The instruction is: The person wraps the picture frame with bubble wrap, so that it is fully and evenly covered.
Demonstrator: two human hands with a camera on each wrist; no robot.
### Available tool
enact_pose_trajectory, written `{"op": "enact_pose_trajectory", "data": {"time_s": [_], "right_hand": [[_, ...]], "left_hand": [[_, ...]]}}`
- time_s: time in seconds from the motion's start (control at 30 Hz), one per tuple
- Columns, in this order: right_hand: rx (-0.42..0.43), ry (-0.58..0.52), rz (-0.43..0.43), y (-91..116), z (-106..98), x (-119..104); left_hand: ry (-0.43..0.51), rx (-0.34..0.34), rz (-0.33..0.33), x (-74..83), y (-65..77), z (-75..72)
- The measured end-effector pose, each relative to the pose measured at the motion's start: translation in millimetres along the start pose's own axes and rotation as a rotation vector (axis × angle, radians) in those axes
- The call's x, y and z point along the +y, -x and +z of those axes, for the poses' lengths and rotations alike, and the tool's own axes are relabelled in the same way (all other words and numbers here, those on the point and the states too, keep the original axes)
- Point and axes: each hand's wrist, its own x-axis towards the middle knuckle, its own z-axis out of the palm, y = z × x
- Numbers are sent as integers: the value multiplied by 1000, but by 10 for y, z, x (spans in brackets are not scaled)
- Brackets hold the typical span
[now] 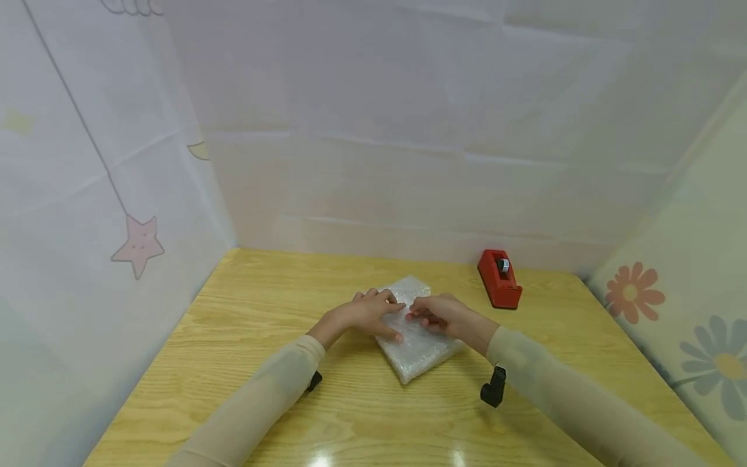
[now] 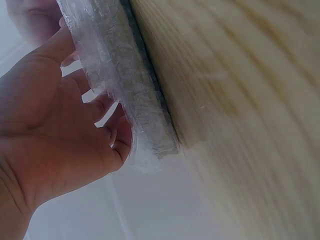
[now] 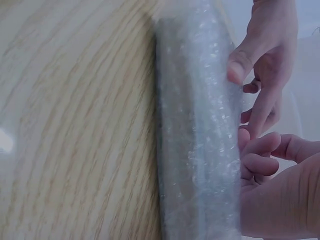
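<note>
A flat rectangular package in clear bubble wrap (image 1: 415, 358) lies on the wooden table, turned at an angle. My left hand (image 1: 369, 314) rests on its left part, thumb and fingers spread and slightly bent. In the left wrist view, those fingers touch the wrap's upper face (image 2: 92, 45). Over the right part of the package is my right hand (image 1: 454, 318), its fingers curled and their tips close to the left fingertips. The right wrist view shows the curled right fingers (image 3: 262, 162) against the wrap; whether they pinch anything is hidden.
A red tape dispenser (image 1: 499, 280) with a small roll stands at the table's back right. Pale printed cloth walls (image 1: 373, 181) rise behind and beside the wooden table (image 1: 280, 285). A black wrist camera (image 1: 493, 388) hangs under the right sleeve.
</note>
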Motion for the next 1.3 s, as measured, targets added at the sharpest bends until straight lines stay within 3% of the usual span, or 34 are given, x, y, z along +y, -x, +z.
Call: {"op": "enact_pose_trajectory", "data": {"time_s": [0.23, 0.63, 0.97, 1.1, 1.3], "right_hand": [[-13, 41, 69, 76, -33, -98], [-4, 33, 59, 75, -63, -68], [-9, 71, 31, 112, -94, -75], [-5, 65, 24, 120, -76, -74], [-4, 54, 17, 101, -42, -72]], "left_hand": [[-15, -15, -16, 22, -59, -28], [-67, -1, -23, 93, -151, 12], [-12, 23, -16, 95, -175, -21], [-39, 24, -25, 126, -148, -8], [-156, -7, -28, 155, -87, -10]]}}
